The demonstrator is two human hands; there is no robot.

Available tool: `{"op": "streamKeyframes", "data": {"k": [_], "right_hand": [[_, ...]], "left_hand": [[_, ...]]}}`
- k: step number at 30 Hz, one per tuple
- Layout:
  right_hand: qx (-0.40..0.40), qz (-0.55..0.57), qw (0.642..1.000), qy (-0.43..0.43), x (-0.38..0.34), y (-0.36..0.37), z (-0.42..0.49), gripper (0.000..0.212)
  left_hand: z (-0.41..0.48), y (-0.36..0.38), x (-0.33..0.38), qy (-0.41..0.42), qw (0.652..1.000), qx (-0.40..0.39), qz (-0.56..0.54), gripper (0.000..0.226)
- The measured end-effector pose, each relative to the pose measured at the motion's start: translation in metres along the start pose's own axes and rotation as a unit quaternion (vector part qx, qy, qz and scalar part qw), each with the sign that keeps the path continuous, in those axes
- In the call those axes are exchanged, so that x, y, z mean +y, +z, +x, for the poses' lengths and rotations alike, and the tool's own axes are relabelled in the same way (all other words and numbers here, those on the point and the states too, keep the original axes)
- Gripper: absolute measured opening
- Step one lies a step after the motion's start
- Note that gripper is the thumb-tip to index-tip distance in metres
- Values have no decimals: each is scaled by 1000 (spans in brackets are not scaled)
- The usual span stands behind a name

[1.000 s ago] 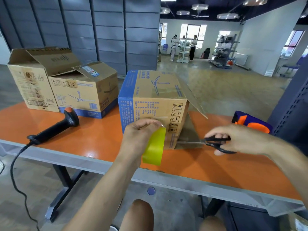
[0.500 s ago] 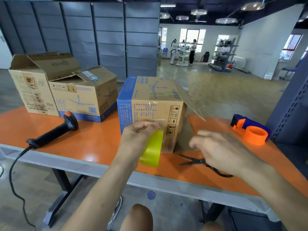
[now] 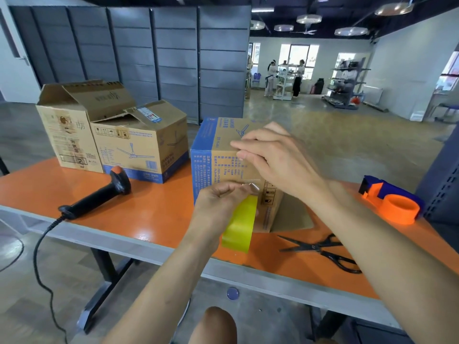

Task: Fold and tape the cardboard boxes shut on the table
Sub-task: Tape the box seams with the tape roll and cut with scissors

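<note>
Fan box [image 3: 211, 165] now bears the right hand [image 3: 273, 160], fingers straight, with the scissors [image 3: 320, 247] laid down beside it: cut likely done, strip being pressed. Left hand [image 3: 218, 204] grips the yellow tape roll [image 3: 239, 224] before it.

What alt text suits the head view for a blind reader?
A person's right hand rests flat on a blue-edged cardboard box while the left hand holds a yellow tape roll; scissors lie on the orange table.

Orange table [image 3: 154, 214], yellow-green tape roll [image 3: 239, 225] — brown box [image 3: 223, 155], blue-edged.
</note>
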State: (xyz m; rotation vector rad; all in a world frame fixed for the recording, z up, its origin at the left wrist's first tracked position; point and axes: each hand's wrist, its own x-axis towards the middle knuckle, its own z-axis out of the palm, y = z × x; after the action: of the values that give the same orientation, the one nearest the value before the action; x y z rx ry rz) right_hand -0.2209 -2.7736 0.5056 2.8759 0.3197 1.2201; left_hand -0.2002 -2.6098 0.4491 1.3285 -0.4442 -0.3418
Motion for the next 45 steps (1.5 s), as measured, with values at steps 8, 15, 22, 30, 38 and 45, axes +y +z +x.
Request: {"op": "streamKeyframes", "data": {"k": [8, 15, 22, 30, 38, 45], "right_hand": [[66, 20, 998, -16, 11, 15, -9, 33], [80, -68, 993, -47, 8, 19, -16, 42], [5, -117, 991, -63, 7, 13, -21, 73], [-36, -67, 997, 5, 8, 7, -30, 64], [23, -77, 996, -45, -3, 4, -45, 69], [176, 42, 983, -18, -33, -1, -72, 23]], "left_hand": [[2, -7, -11, -13, 999, -17, 38, 16], [-3, -17, -16, -32, 999, 9, 36, 15], [-10, -21, -17, -26, 999, 20, 32, 19], [-22, -42, 0, 130, 978, 159, 31, 18], [-23, -72, 17, 170, 957, 225, 74, 11], [-28, -66, 9, 152, 948, 237, 152, 63]]}}
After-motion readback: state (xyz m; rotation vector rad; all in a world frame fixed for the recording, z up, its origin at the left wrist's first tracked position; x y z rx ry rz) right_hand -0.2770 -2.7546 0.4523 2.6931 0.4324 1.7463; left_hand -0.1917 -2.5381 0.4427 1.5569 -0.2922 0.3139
